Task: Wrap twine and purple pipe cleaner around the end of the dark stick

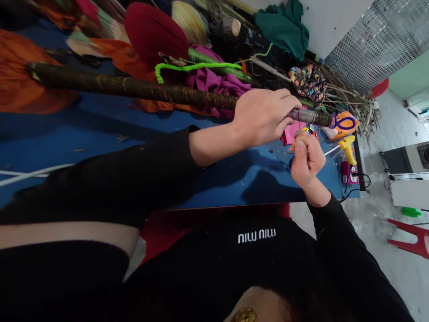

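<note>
A long dark wrapped stick (127,87) lies slanted over the blue table (100,134). My left hand (264,116) is closed round it near its right end, where the wrapping turns grey (313,117). Just below that end, my right hand (306,158) is curled into a fist with the thumb up. What it pinches is too small to name. A thin white strand (330,151) runs from the fist toward a yellow glue gun (347,147). A pink sheet (291,133) lies under both hands.
Orange and purple handled scissors (345,121) lie past the stick's end. A pink power strip (348,173) sits at the table corner. Magenta fabric (214,80), a green pipe cleaner (194,67), floral cloth (308,80) and twigs (345,96) crowd the far side. A red stool (412,237) stands on the floor.
</note>
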The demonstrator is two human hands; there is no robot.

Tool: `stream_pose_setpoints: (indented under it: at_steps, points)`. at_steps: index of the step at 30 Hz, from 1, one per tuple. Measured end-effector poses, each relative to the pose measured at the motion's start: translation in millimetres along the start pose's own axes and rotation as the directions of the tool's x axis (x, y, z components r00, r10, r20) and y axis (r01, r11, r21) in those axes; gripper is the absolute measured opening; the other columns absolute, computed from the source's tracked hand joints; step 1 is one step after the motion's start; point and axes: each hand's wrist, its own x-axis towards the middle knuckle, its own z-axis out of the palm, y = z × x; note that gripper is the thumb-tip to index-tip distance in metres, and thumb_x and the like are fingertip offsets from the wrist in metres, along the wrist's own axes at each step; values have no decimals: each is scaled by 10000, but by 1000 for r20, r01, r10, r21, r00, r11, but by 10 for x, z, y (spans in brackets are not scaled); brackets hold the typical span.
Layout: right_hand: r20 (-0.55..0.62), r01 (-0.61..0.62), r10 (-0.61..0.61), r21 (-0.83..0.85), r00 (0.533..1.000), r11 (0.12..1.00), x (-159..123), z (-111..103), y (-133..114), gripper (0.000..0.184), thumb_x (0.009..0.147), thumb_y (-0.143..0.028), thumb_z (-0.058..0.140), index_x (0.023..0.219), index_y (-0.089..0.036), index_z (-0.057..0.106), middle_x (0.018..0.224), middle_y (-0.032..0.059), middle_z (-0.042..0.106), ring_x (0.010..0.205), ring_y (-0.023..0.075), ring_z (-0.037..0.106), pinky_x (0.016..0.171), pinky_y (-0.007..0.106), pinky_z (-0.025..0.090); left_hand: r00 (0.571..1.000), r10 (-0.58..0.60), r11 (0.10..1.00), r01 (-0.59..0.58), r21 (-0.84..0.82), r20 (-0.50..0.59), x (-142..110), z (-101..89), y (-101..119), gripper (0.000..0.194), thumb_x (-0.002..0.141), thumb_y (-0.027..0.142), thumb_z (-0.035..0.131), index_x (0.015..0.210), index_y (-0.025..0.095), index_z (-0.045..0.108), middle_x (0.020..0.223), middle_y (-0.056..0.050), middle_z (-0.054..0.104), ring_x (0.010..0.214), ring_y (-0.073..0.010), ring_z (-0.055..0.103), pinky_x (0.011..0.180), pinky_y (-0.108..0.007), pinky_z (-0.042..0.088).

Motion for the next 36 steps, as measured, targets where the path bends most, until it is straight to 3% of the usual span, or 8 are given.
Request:
stream_pose_setpoints:
  at_steps: [4,7,10,13,20,24,30,36]
  points:
    - [53,87,-84,-64,995,994,-37,26,29,240,1133,-257,515,909,-260,603,745,-37,575,667,137,551,669,343,456,1000,20,1000,-20,2,15,30,46,-14,422,1039,377,538,1380,267,760,1265,-95,817,1067,-312,782,794,-402,569]
    - [79,105,-99,-65,992,992,-44,26,83,257,1133,-319,515,901,-268,613,747,-31,583,655,149,552,681,360,490,1000,28,999,-28,-21,-14,49,80,-37,422,1016,359,556,1366,256,768,1249,-85,817,1069,-297,779,837,-390,584]
    - [122,25,-14,-87,992,996,-10,-41,114,363,1129,-504,487,904,-290,676,820,3,651,802,204,675,886,481,603,1000,3,1000,-3,-6,1,66,88,-50,416,1009,356,535,1325,249,784,1230,-90,825,1029,-299,793,797,-391,580]
    - [112,-48,62,-122,992,991,49,-156,103,412,1088,-620,525,921,-318,748,957,41,729,1043,272,745,1061,599,607,1000,9,1000,-9,-14,14,76,96,-60,409,997,354,529,1293,265,797,1207,-87,836,1016,-302,797,765,-392,572]
    - [-51,-209,204,-115,978,971,130,-353,162,506,1057,-730,513,909,-308,750,950,37,682,979,239,760,928,522,715,1000,4,1000,-4,-28,11,61,146,-65,417,959,323,558,1289,266,807,1199,-86,831,1077,-325,781,813,-424,577]
    - [3,-285,286,-68,958,956,170,-392,260,571,1056,-773,464,894,-294,727,1012,50,669,1096,255,760,1017,555,706,998,-13,998,17,-57,55,49,130,-59,413,955,323,571,1287,273,811,1189,-79,827,1093,-334,775,832,-428,583]
    - [37,-320,325,-102,945,942,225,-391,373,491,1071,-716,496,953,-287,706,1115,50,658,1261,265,711,1087,536,677,995,4,1000,-2,-15,100,25,94,-11,404,965,326,549,1269,253,804,1165,-77,842,1073,-322,793,764,-387,551]
    - [109,-237,262,-196,959,951,325,-358,343,447,1121,-626,430,932,-286,649,1106,52,713,1183,241,733,1103,512,649,996,30,999,-31,10,84,-19,142,8,418,967,294,526,1302,258,774,1167,-86,832,1031,-311,788,760,-389,549]
